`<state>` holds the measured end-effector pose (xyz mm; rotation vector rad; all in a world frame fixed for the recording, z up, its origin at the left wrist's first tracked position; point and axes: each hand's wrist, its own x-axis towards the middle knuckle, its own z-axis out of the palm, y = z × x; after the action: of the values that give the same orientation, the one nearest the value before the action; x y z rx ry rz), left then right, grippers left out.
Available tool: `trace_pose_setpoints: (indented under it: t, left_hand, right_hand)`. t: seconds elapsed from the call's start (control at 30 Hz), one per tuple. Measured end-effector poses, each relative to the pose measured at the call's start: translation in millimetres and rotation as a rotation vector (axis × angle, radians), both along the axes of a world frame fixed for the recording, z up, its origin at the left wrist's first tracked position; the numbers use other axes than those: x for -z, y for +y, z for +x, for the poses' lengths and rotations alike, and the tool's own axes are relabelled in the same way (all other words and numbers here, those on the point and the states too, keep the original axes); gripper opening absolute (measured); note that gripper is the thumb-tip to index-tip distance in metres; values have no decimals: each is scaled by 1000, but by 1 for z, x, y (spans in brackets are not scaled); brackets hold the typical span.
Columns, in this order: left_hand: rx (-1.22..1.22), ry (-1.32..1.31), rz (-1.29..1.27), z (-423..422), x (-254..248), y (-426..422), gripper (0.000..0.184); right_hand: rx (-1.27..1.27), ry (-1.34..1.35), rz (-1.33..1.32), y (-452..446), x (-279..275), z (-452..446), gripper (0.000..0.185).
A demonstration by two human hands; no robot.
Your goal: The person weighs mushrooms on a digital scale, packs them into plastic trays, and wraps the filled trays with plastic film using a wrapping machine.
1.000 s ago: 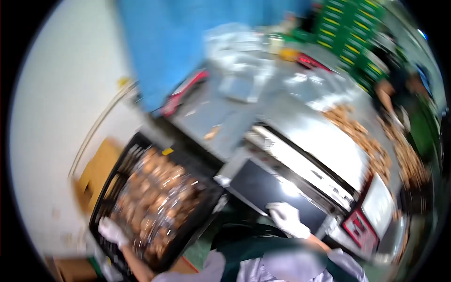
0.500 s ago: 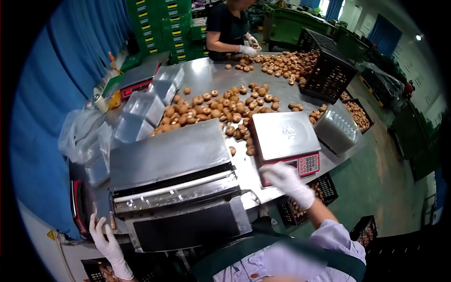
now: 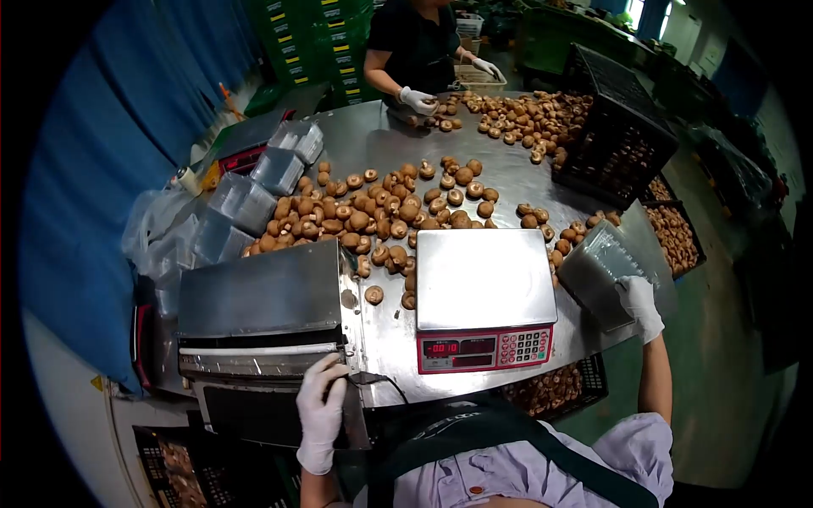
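Note:
My left hand (image 3: pixel 322 412), in a white glove, is at the right end of the wrapping machine (image 3: pixel 262 292), its fingers curled and hiding whatever may be between them. My gloved right hand (image 3: pixel 640 308) has its fingers on the right edge of a stack of clear plastic trays (image 3: pixel 603 275) at the table's right side. Between my hands a red scale (image 3: pixel 485 279) with a bare silver plate shows -0.010. Brown mushrooms (image 3: pixel 381 207) lie loose behind the scale and the machine.
A person in dark clothes (image 3: pixel 415 51) with white gloves handles mushrooms across the metal table (image 3: pixel 373 135). A black crate (image 3: pixel 614 127) lies tipped at the back right. More clear trays (image 3: pixel 243 201) sit at the left. Crates of mushrooms (image 3: pixel 673 237) stand beyond the right edge.
The view has swung toward the scale and table. My right hand has gone from the scale's front to the tray stack; my left hand has come from the far left to the machine's right end.

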<state>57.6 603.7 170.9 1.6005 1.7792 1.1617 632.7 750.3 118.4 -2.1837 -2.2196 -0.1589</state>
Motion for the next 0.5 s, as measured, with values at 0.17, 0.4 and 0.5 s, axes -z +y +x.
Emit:
trace_pose_setpoints:
  t: [0.17,0.4,0.5]
  left_hand:
    - [-31,-121,-23,52,39,11,14]
    - [-180,-546,-230,70,93,48,17]
    - [-322,-947,-370,67,105,67,25]
  right_hand:
    - [-56,271,-168,14,-25,9,9]
    - [-29,172,297,0,-11,12,8]
    - [36,423,686,-8,-48,-24,9]
